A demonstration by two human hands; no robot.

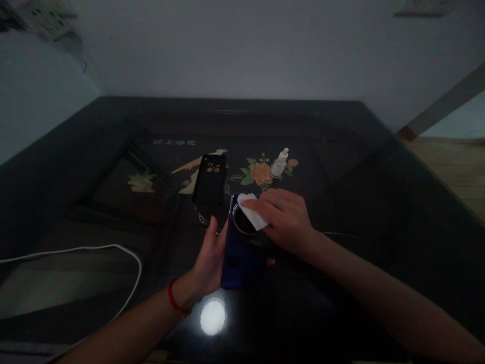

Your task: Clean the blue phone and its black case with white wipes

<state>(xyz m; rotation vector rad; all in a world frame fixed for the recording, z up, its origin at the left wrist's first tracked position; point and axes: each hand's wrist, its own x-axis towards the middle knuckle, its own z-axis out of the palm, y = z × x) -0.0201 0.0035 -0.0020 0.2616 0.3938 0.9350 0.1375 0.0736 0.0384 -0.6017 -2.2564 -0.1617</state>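
My left hand (209, 260) grips a dark blue phone (244, 258) from beneath, back side up, over a dark table. My right hand (286, 218) presses a small white wipe (252, 212) against the round camera ring at the phone's top end, fingers closed on the wipe. A ring sits on one finger of that hand. A red string circles my left wrist.
A black phone case (210, 178) lies just beyond the phone. A small clear dropper bottle (279, 164) stands by the painted orange flower. A white cable (113, 258) loops across the glossy dark table (359, 172) at left. A bright light reflection shows near the front edge.
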